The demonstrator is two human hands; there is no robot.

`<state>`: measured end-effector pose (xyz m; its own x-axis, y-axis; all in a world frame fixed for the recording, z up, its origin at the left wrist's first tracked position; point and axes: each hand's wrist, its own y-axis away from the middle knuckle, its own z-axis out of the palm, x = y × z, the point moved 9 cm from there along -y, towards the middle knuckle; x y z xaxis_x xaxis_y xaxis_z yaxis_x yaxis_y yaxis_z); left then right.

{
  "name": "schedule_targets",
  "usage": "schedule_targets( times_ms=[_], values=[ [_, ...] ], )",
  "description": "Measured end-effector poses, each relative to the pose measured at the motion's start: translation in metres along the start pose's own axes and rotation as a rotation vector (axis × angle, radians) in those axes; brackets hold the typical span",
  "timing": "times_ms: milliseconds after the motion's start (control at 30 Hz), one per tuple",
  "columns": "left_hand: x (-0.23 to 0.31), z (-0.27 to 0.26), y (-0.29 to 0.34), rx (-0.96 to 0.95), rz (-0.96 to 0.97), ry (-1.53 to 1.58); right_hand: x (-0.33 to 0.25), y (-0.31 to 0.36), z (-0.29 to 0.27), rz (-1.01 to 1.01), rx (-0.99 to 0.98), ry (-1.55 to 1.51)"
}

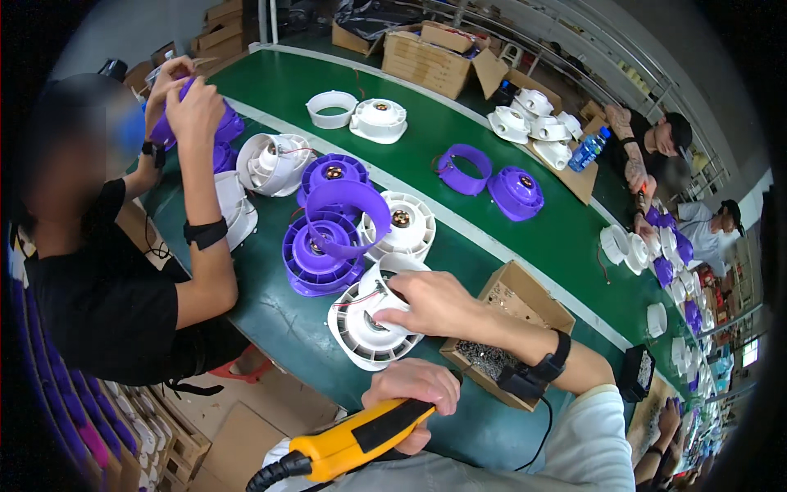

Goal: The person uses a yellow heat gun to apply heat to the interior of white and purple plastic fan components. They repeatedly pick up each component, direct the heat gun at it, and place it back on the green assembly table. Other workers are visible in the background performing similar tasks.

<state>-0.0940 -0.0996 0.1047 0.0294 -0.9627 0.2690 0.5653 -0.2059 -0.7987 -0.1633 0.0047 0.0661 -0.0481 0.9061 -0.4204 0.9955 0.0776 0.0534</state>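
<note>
One white ring, one yellow tool: right hand, half-curled, grasps the near ring; left hand clenches the tool.

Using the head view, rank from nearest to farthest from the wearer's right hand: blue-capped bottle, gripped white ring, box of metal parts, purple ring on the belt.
1. White ring: in the right hand.
2. Box of metal parts: to the hand's right.
3. Purple ring: beyond, on the belt.
4. Blue-capped bottle: far side, right.

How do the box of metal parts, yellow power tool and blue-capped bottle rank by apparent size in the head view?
1. Box of metal parts
2. Yellow power tool
3. Blue-capped bottle, though it stands farthest away
</note>
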Motion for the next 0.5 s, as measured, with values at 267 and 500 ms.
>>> schedule_targets(
  times_ms=[267,500],
  values=[
    [0.007,0.017,-0.008,-0.103,0.001,-0.034,-0.01,0.026,-0.066,0.065,0.18,-0.182],
    [-0.005,0.024,-0.001,-0.127,-0.114,-0.063,0.001,0.07,-0.139,0.043,0.427,-0.387]
  ],
)
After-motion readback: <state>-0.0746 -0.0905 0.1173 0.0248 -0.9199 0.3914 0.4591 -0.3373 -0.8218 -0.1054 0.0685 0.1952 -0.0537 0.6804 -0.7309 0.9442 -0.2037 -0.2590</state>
